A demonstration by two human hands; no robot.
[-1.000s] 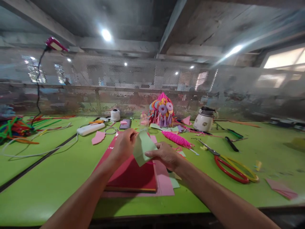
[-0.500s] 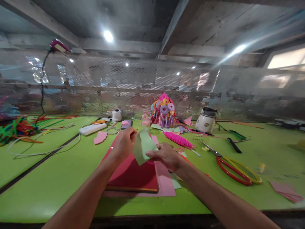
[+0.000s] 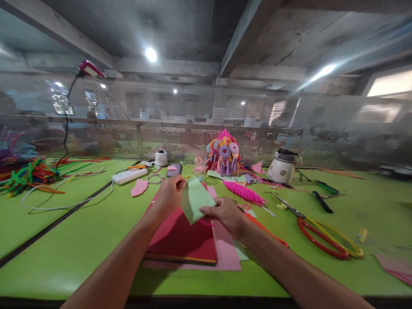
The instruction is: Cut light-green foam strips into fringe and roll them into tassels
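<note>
A folded piece of pale green paper (image 3: 195, 199) is held up between both hands above a stack of red and pink sheets (image 3: 183, 238) on the green table (image 3: 80, 240). My left hand (image 3: 169, 193) pinches the paper's upper left edge with closed fingers. My right hand (image 3: 225, 214) grips its lower right edge between thumb and fingers.
Large scissors with red and yellow handles (image 3: 322, 236) lie at the right. A pink yarn spool (image 3: 243, 192), a colourful tasselled ornament (image 3: 223, 152), a white pot (image 3: 283, 168), a phone (image 3: 174, 170), a white power strip (image 3: 129, 176) and pipe cleaners (image 3: 28, 174) surround the work. Mesh fencing stands behind the table.
Both hands keep holding the green paper with little change. The view has shifted slightly left and down, so objects appear further right.
</note>
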